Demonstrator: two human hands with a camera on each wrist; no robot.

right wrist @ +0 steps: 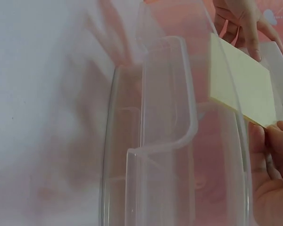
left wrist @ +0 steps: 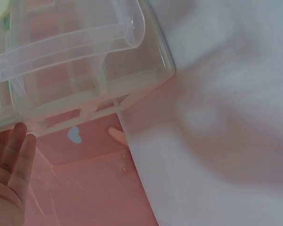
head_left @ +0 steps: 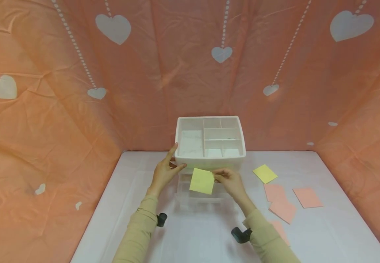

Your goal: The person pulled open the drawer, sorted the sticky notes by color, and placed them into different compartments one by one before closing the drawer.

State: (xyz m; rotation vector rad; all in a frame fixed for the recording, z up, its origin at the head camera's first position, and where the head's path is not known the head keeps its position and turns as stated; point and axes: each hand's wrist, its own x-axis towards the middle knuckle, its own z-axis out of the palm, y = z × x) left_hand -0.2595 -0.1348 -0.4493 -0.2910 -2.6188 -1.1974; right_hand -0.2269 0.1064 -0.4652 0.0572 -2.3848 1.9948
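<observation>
A white desktop organizer (head_left: 209, 162) stands at the back of the table, with a divided tray on top and clear drawers (left wrist: 70, 52) below. One clear drawer (right wrist: 165, 94) juts out from the front. My left hand (head_left: 164, 174) touches the organizer's front left corner; its fingers look straight against the side in the left wrist view. With thumb and fingertips, my right hand (head_left: 230, 182) pinches the edge of a yellow sticky-note pad (head_left: 202, 181). The pad is tilted in front of the organizer, just under the tray's front rim, above the clear drawer.
Another yellow sticky-note pad (head_left: 265, 174) lies right of the organizer. Several pink sticky-note pads (head_left: 308, 197) are scattered nearby, some overlapping. Pink cloth (head_left: 190, 80) with white hearts hangs behind and beside the white table (head_left: 117, 226).
</observation>
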